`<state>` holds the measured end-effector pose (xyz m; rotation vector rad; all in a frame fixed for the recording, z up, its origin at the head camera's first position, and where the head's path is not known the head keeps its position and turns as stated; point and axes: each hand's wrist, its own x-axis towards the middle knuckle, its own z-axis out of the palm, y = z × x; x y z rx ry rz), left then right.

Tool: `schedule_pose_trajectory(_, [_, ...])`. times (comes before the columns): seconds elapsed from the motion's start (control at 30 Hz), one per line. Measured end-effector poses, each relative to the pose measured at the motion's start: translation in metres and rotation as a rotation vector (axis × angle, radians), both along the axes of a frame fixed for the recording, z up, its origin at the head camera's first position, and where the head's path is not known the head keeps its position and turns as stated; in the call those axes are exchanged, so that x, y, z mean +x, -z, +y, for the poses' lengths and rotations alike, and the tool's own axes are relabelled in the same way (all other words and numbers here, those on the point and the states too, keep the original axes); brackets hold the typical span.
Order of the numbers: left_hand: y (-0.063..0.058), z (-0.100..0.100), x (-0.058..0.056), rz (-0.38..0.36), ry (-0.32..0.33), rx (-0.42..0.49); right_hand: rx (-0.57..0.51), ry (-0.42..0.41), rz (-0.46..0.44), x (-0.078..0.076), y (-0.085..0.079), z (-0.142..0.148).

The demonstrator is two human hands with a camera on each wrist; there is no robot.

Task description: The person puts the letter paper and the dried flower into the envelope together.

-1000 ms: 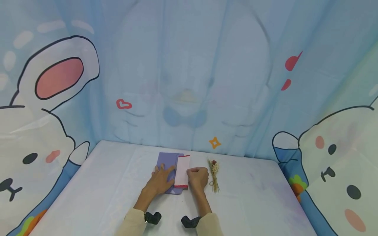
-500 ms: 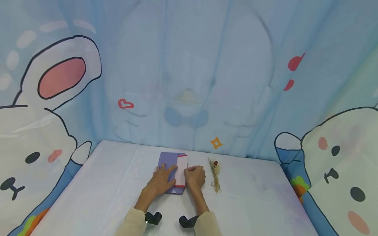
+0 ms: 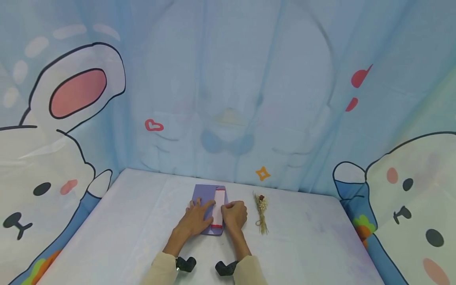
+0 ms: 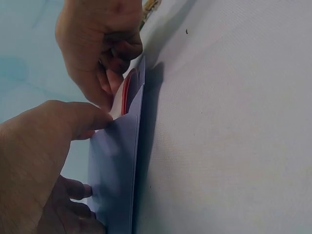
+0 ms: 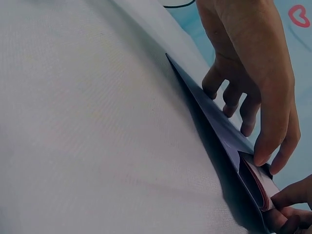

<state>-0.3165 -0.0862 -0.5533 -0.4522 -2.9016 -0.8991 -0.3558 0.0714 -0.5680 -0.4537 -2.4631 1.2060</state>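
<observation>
A purple envelope (image 3: 204, 193) lies on the white table, its opening toward the right. Partly inside it is a pale pink folded card (image 3: 219, 209) with red edges; the left part of the card is hidden by the envelope. My left hand (image 3: 194, 218) presses on the envelope with fingers spread, the thumb at the opening's edge in the left wrist view. My right hand (image 3: 234, 214) pinches the card's right edge, fingers curled. From the side, the red rim of the card shows bent in a curve between the envelope's layers (image 4: 114, 161).
To the right of my right hand lies a small dried-flower bouquet (image 3: 262, 211) tied at its stems. Black wrist cameras (image 3: 186, 264) sit at both sleeves. Behind the table (image 3: 303, 237) hangs a blue curtain (image 3: 228, 79) with cartoon rabbits.
My right hand has moved left, and the card has slid further left into the envelope, so a narrower strip of it shows. My left hand holds its place on the envelope.
</observation>
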Motion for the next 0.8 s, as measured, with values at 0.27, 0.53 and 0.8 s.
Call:
schedule_pose_trajectory(0.27, [0.01,-0.001,-0.002,0.044,0.01,0.044,0.005,-0.015,-0.004,-0.002,0.002,-0.003])
schedule_pose_trajectory(0.53, [0.011,-0.001,-0.003,0.02,-0.004,0.038,0.014,-0.03,-0.015,-0.004,0.004,-0.007])
schedule_pose_trajectory(0.8, [0.046,-0.005,-0.026,0.063,-0.014,0.058,-0.006,-0.096,0.009,-0.005,0.003,-0.01])
